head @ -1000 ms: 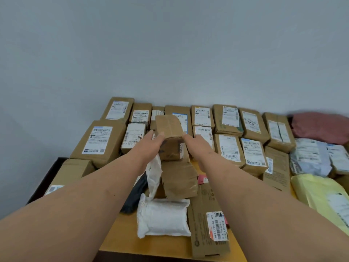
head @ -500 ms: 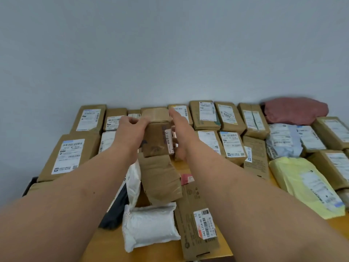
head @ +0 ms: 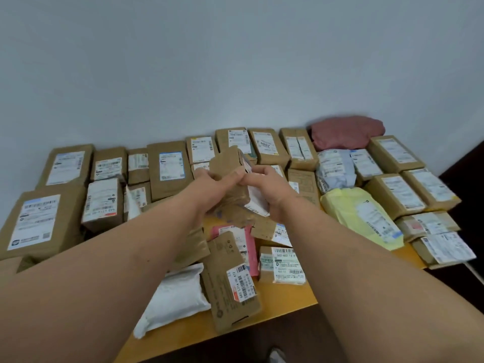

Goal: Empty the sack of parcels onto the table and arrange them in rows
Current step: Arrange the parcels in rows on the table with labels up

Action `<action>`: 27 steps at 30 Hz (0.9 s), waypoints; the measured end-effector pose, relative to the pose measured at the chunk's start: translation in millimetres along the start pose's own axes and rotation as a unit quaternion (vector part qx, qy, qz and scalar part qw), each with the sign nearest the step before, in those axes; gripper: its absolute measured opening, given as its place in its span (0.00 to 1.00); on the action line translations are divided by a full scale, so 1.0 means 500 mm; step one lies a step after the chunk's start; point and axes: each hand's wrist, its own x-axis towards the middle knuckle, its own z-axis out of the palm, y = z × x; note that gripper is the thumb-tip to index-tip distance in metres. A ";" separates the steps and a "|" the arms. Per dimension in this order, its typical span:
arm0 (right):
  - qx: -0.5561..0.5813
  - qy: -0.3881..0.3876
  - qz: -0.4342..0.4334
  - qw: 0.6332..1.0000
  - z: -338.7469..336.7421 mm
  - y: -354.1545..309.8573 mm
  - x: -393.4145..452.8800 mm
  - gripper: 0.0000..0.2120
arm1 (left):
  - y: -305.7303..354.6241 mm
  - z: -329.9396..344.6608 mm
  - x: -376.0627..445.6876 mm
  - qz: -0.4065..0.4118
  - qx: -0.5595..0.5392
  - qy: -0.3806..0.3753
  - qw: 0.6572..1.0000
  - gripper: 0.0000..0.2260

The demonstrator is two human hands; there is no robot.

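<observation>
Table [head: 282, 306] mostly sorted: back rows set, loose pile left near front. Both my hands, left [head: 209, 183] and right [head: 264, 184], grip one box [head: 231, 176] above the pile. Sack probably out of frame.

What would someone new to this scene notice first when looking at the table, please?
First, the two bare hands, left hand and right hand, gripping a small brown parcel held up at the centre. Behind it, brown labelled boxes stand in rows along the wall. Colour draws the eye next: a yellow mailer at the right, a dark red bag in the far right corner, and a white pouch near the table's front edge.
</observation>
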 end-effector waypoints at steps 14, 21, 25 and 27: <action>-0.321 0.040 0.026 0.946 -0.255 0.067 0.016 0.05 | -0.020 0.161 0.009 -0.054 -0.113 0.099 0.987 0.37; -0.641 -0.095 0.019 0.762 -0.265 0.226 0.039 0.34 | -0.099 0.175 -0.007 -0.067 -0.132 0.169 0.974 0.43; -0.635 -0.117 0.009 0.764 -0.279 0.251 0.035 0.32 | -0.124 0.183 -0.012 -0.071 -0.133 0.186 0.971 0.40; -0.662 -0.105 0.000 0.742 -0.291 0.253 0.025 0.34 | -0.129 0.184 -0.013 -0.076 -0.128 0.188 0.971 0.40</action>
